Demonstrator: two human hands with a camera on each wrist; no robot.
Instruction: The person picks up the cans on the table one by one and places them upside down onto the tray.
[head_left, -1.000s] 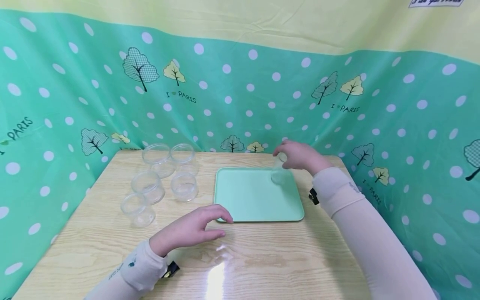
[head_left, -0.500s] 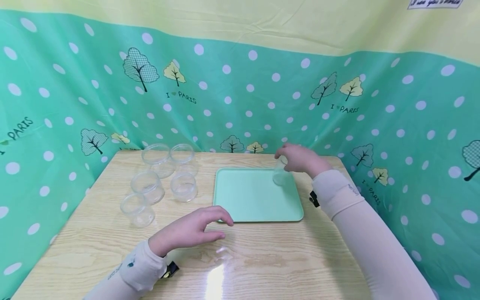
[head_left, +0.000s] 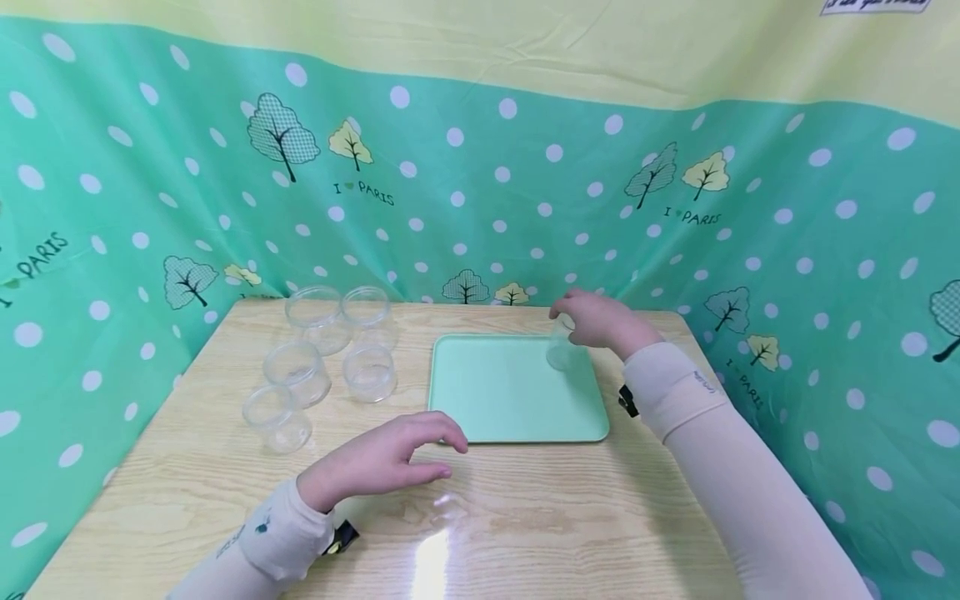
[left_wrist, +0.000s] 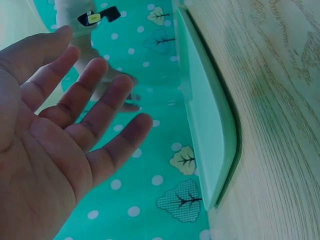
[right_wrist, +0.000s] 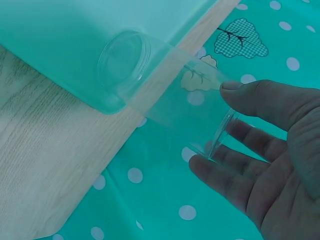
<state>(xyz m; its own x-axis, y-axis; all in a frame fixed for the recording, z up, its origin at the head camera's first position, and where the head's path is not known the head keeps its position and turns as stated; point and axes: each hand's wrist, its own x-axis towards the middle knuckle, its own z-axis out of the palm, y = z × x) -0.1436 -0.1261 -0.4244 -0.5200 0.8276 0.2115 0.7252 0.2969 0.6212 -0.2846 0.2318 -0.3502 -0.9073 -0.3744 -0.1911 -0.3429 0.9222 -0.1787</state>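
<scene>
Grips the tall, clear, cylindrical container [right_wrist: 165, 91] near its rim with right hand [head_left: 600, 319], at the far right corner of the pale-green rectangular tray [head_left: 506, 392]. Best to release evenly, without tipping, resting the empty, loosely spread left hand [head_left: 386, 454] aside.

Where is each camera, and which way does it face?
Head: on the head, facing forward and down at the tray; left hand, right hand, sleeves show.
Left wrist: worn there, looking past the left hand to the tray; right hand beyond.
Right wrist: worn there, facing the right hand's grip on a clear container.
Shared: all three show tray and right hand.
</scene>
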